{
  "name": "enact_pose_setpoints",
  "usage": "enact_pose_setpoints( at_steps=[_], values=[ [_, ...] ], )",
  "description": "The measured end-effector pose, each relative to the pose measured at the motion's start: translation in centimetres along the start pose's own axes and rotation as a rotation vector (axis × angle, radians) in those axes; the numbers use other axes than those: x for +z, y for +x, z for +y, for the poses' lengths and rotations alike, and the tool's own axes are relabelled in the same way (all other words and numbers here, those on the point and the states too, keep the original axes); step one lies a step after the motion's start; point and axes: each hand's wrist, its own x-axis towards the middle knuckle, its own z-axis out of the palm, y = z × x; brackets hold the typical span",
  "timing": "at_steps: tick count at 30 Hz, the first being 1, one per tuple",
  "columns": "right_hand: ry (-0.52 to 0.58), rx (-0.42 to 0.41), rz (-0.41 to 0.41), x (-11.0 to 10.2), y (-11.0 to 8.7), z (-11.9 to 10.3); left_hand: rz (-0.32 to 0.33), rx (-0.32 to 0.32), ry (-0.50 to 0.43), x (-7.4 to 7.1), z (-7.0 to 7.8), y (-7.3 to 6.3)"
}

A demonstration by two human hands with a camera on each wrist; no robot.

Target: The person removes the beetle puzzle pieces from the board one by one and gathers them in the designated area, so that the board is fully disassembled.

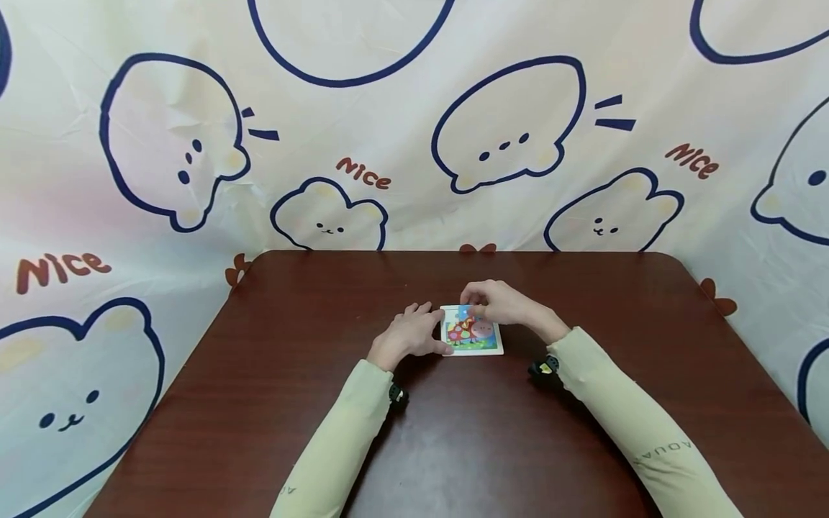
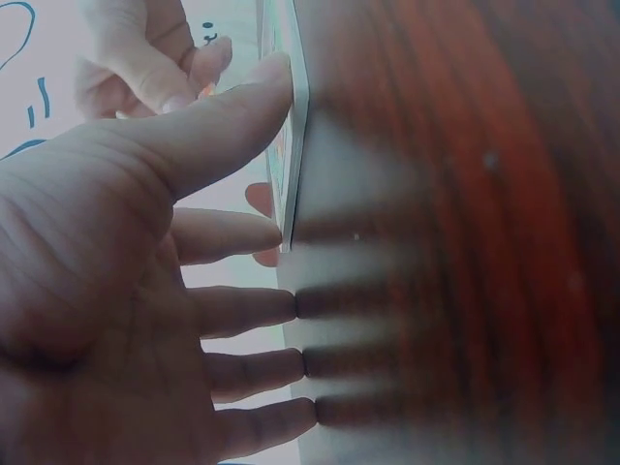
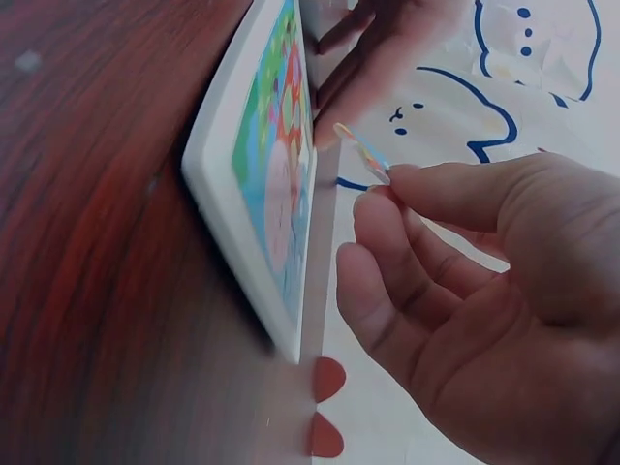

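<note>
A small picture puzzle in a white frame (image 1: 476, 352) lies flat on the table, showing a red, spotted ladybug-like figure with a pink face on green and blue. My left hand (image 1: 409, 334) rests at its left side, thumb on the frame's near left corner. In the left wrist view the other fingers (image 2: 254, 369) are straight, their tips down on the table and the index tip at the frame's edge. Above the far part of the picture, my right hand (image 1: 501, 302) pinches a small, thin colored puzzle piece (image 3: 364, 150) between thumb and index finger, raised off the picture.
The dark brown wooden table (image 1: 311, 302) extends all around the puzzle. Behind it and at both sides hangs a pale cloth (image 1: 414, 129) printed with bear outlines. A black wrist device (image 1: 544, 368) sits by the right cuff, another black device (image 1: 398, 397) by the left.
</note>
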Motion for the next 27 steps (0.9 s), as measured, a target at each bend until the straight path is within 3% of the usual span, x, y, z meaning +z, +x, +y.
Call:
enact_pose_setpoints(
  at_steps=[13, 27],
  values=[
    [0.113, 0.051, -0.040, -1.3, -2.1, 1.7, -0.005, -0.003, -0.015, -0.2, 0.0, 0.2],
    [0.131, 0.146, -0.040, -2.1, -4.0, 3.4, 0.001, 0.027, -0.017, -0.1, -0.2, -0.1]
  ],
)
